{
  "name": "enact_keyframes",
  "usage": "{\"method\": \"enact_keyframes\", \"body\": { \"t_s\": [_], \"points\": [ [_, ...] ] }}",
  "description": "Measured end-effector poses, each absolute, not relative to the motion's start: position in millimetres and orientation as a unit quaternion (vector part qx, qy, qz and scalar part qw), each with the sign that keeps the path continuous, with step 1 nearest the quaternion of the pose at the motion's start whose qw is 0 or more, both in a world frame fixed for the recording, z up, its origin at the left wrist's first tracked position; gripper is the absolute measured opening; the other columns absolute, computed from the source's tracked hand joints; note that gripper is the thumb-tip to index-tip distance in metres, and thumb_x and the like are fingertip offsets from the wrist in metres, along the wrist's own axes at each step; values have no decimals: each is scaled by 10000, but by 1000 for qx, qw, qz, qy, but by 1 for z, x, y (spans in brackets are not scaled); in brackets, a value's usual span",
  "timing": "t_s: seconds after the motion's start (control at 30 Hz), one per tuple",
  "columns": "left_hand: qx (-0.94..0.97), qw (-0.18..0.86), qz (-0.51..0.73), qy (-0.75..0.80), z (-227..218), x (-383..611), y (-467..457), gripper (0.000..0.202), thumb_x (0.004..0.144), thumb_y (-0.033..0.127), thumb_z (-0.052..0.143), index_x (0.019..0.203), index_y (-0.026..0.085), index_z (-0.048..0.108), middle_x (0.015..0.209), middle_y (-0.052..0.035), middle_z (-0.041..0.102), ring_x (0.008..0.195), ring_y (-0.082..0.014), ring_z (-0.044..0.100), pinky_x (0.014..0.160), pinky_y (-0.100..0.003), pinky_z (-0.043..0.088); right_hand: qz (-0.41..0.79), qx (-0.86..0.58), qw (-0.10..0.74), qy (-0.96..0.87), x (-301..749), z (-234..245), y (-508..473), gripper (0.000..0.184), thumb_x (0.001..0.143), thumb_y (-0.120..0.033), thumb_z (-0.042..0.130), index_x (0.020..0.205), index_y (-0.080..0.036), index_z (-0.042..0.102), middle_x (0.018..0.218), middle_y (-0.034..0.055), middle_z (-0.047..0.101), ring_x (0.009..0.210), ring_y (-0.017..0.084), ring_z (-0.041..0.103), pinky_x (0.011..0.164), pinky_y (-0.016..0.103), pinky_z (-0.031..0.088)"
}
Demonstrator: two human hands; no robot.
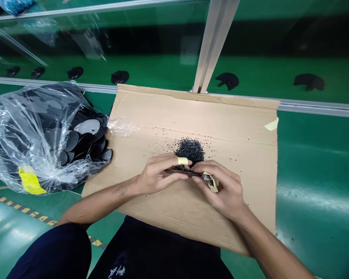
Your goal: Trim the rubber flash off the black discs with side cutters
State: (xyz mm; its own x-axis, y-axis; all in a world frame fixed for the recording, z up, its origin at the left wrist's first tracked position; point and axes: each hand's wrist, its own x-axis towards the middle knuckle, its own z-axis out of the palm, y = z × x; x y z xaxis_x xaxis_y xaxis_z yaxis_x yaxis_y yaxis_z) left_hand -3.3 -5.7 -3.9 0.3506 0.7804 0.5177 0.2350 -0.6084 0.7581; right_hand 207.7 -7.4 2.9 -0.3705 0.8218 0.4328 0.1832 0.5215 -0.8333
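Note:
My left hand pinches a thin, dark, flat piece between thumb and fingers, held nearly edge-on. One of its fingers has pale yellow tape around it. My right hand meets the piece's right end, its fingers closed around a small metal tool partly covered in pale tape. The tool's kind is hard to make out because the fingers hide most of it. Just beyond both hands lies a pile of tiny black scraps on a brown cardboard sheet.
A clear plastic bag full of flat, rounded black pieces stands at left, bearing a yellow label. Behind the cardboard runs a metal-framed panel with an upright post. Several black pieces lie beyond the frame. Striped tape marks the green floor.

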Motion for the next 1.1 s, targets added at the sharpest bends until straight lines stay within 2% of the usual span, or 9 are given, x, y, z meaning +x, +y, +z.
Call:
{"method": "enact_keyframes", "body": {
  "t_s": [0.13, 0.23, 0.37, 0.5, 0.77, 1.0, 1.1],
  "points": [
    [758, 285, 469, 352, -4, -5, -6, 207, 914, 264, 747, 1084, 152, 704, 899, -68, 772, 782, -151, 702, 729, -280, 570, 348, -350, 462, -737, 210, 4, -4, 205, 899, -120, 687, 1076, -222, 686, 986, 81, 738, 900, 217, 714, 755, 351, 605],
    [766, 278, 467, 342, -4, -6, -4, 196, 902, 248, 759, 1060, 141, 714, 859, -62, 759, 772, -149, 686, 731, -286, 555, 297, -371, 453, -754, 215, 1, 1, 230, 905, -103, 656, 1098, -225, 681, 987, 84, 735, 900, 223, 709, 750, 356, 588],
    [775, 274, 469, 324, -5, -5, -4, 226, 894, 240, 768, 1098, 152, 726, 862, -61, 754, 781, -154, 685, 724, -291, 547, 200, -362, 372, -831, 219, -5, 5, 254, 905, -90, 616, 1127, -198, 676, 1012, 112, 750, 898, 248, 709, 739, 378, 555],
    [780, 270, 469, 314, -5, -4, -4, 256, 897, 231, 764, 1139, 159, 724, 890, -67, 763, 797, -155, 694, 727, -295, 555, 148, -356, 325, -864, 220, -7, 4, 238, 926, -105, 583, 1121, -187, 692, 941, 96, 757, 799, 217, 693, 683, 345, 518],
    [785, 271, 462, 310, -7, -6, -4, 235, 894, 237, 772, 1100, 135, 724, 876, -74, 765, 774, -141, 682, 709, -284, 555, 102, -359, 292, -880, 224, -6, 4, 202, 975, -155, 544, 1092, -151, 708, 837, 73, 753, 732, 180, 692, 668, 295, 523],
    [785, 276, 456, 314, -6, -4, -4, 214, 915, 268, 750, 1092, 152, 721, 840, -55, 756, 758, -141, 677, 705, -286, 552, 145, -362, 280, -878, 227, -2, 2, 193, 985, -154, 514, 1021, -164, 703, 780, 39, 739, 644, 140, 655, 589, 247, 476],
    [795, 245, 453, 320, -5, -5, -2, 212, 921, 264, 744, 1094, 149, 708, 841, -47, 748, 757, -139, 668, 700, -280, 539, 87, -384, 269, -879, 227, -4, 4, 206, 941, -110, 512, 1008, -165, 699, 793, 43, 744, 659, 153, 647, 599, 262, 464]
  ]
}}
